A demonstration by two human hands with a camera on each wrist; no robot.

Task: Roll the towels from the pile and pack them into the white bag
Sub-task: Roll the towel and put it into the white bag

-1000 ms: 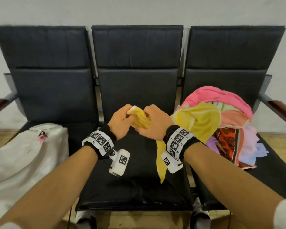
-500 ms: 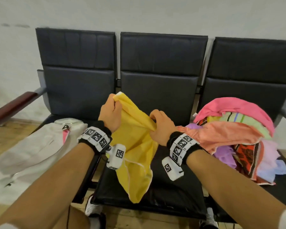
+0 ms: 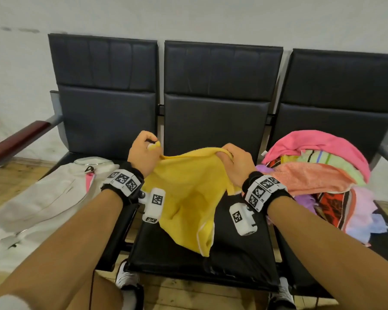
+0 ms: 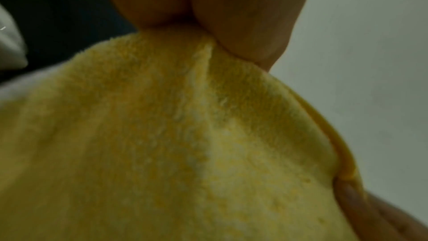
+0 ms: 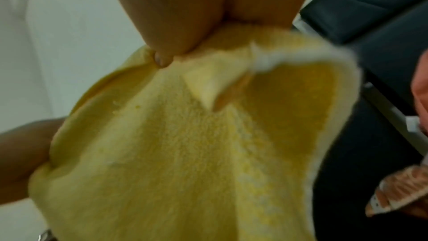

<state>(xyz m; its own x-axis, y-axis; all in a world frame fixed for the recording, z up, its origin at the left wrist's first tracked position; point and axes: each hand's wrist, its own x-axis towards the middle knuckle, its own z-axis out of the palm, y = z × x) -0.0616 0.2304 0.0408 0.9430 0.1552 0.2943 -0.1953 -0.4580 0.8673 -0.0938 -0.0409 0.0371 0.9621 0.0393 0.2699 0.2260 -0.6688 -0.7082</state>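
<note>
Left hand and right hand are both pinching the yellow towel top edge midair; sagging middle risks a lopsided roll.

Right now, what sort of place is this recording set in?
Probably a waiting area or lobby: a row of joined black padded seats with wooden armrests stands against a plain white wall on a wooden plank floor.

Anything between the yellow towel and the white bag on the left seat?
Nothing visible. Both the left hand and the right hand pinch the yellow towel over the middle seat; the white bag lies on the next seat left, with only the seat gap between. Its opening isn't clearly visible.
</note>
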